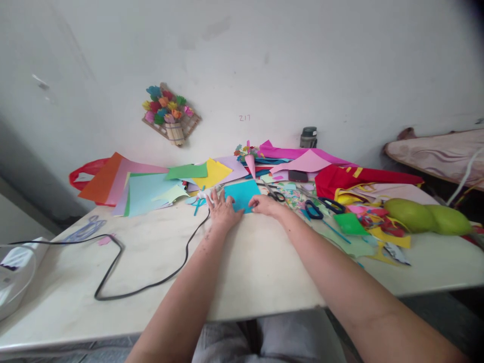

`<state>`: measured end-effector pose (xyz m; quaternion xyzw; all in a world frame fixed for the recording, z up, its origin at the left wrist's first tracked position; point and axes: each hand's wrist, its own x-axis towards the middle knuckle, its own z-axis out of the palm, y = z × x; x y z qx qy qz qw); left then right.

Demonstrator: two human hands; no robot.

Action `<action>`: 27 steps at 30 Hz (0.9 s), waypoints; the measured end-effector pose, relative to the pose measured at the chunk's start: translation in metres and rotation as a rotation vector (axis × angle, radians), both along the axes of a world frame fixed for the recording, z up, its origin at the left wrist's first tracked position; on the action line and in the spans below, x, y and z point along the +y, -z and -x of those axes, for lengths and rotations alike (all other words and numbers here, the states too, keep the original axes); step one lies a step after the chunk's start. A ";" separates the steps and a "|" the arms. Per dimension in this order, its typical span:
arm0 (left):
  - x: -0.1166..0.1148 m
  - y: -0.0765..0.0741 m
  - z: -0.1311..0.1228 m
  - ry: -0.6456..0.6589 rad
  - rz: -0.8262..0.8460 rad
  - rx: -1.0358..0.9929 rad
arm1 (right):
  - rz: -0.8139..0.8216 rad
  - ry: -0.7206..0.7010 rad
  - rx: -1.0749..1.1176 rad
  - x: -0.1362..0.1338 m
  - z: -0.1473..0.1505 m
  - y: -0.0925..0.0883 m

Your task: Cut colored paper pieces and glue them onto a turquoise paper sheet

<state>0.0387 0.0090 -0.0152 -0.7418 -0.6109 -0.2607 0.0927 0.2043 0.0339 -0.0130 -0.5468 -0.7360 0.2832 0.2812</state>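
Note:
A blue square of paper (242,193) lies on the white table (264,262) in front of me. My left hand (224,212) rests at the paper's left edge, its fingers spread and pointing away from me. At the paper's right edge is my right hand (263,205), fingers curled together on the lower right corner. Just beyond the blue paper stands a pink paper cone with small colourful paper flowers (250,160). Scissors with black handles (279,196) lie right of the paper.
Coloured sheets (149,191) spread at the back left. A black cable (139,291) loops across the left side to a white power strip (17,267). On the right are blue-handled scissors (313,209), paper scraps, red cloth (363,176) and green balloons (410,214).

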 end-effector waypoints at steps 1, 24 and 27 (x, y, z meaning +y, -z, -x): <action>0.000 0.000 0.000 -0.005 0.011 -0.003 | 0.020 0.000 0.019 0.000 -0.001 0.000; 0.002 -0.019 0.058 0.267 0.255 0.087 | -0.111 -0.013 -0.178 -0.011 0.010 -0.008; 0.003 -0.018 0.059 0.276 0.255 0.076 | -0.224 0.011 -0.302 -0.017 0.019 -0.009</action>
